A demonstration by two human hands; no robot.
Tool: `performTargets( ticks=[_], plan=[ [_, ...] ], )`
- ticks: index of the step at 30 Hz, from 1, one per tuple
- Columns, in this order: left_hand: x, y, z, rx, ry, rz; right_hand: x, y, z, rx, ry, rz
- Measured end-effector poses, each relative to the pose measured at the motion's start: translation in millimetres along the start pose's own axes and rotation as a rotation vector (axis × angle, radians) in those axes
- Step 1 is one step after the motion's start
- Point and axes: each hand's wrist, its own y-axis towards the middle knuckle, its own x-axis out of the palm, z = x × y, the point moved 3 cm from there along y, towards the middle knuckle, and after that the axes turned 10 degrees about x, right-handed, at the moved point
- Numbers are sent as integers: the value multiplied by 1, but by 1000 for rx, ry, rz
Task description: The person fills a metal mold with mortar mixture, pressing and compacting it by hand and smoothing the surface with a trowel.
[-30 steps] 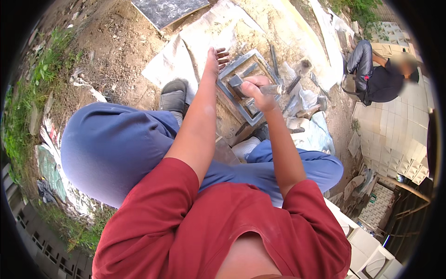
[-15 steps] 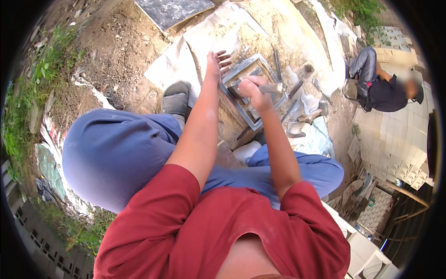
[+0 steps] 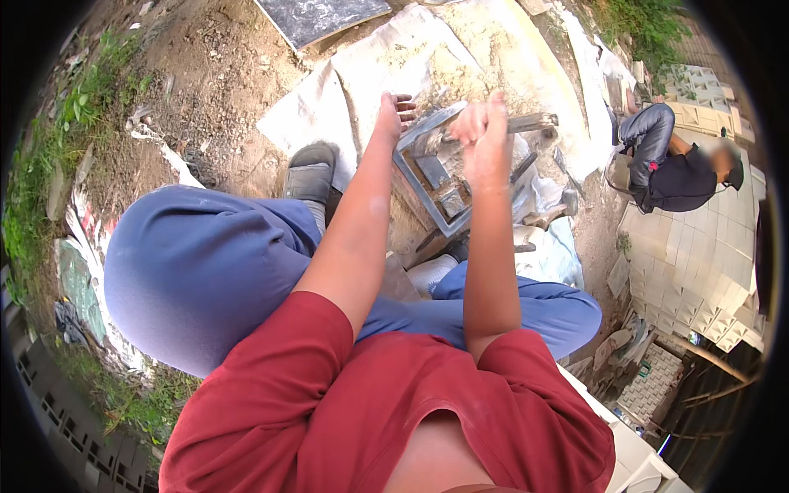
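Observation:
My right hand (image 3: 483, 146) is closed around a short, grey-brown bar-shaped tool (image 3: 532, 124), whose end sticks out to the right. It is raised over the far right part of a square grey metal mould frame (image 3: 420, 195) and looks smeared by motion. Inside the frame lie metal pieces (image 3: 431, 172) that leave an angular pattern; the hand and forearm hide its right portion. Beside the frame's left corner, my left hand (image 3: 395, 116) has its fingers stretched apart and holds nothing. Whether it touches the rim I cannot tell.
A dusty white sheet (image 3: 374, 62) lies beneath and beyond the frame. To the right are a hammer-like tool (image 3: 552, 214) and crumpled plastic (image 3: 538, 191). A dark board (image 3: 322, 18) lies at the far left. Another person (image 3: 680, 177) sits at right, near stacked pale blocks (image 3: 686, 255).
My right hand has moved up and away from the frame's middle with the tool, uncovering some inner pieces. The left hand stays by the frame's left corner, fingers still spread.

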Motion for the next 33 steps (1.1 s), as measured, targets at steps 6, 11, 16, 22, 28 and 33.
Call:
performTargets(
  ticks=[6, 11, 16, 22, 28, 33],
  plan=[
    [-6, 10, -8, -26, 16, 85, 13, 0, 0, 25, -31, 191],
    [-1, 4, -12, -20, -4, 141, 1, 19, 36, 33, -175, 96],
    [-7, 7, -7, 7, -46, 148, 0, 23, 16, -18, -233, -243],
    [4, 4, -7, 30, -13, 143, -12, 12, 35, -111, -25, -181],
    [9, 3, -13, 34, 64, 105, -18, 9, 37, -72, 19, -171],
    [-8, 10, -16, 70, 155, 129, -17, 19, 15, -159, -8, -223]
  ],
)
